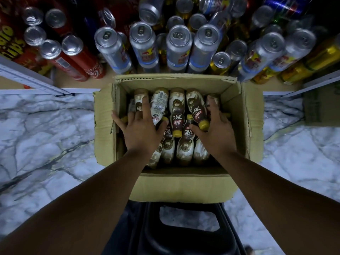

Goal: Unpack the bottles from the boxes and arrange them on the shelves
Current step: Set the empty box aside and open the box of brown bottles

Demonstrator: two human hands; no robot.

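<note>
Unpacking apparently barely begun: open brown cardboard box packed with brown-and-white plastic coffee bottles, yellow-capped, lying flat. Left hand spread over them; right hand straddling one between thumb and fingers, grip unclear. Shelf beyond holds only cans.

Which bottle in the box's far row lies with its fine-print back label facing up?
The second bottle from the left, beside the index finger of the left hand: it shows white fine print; the two to its right show brown 78°C fronts.
</note>
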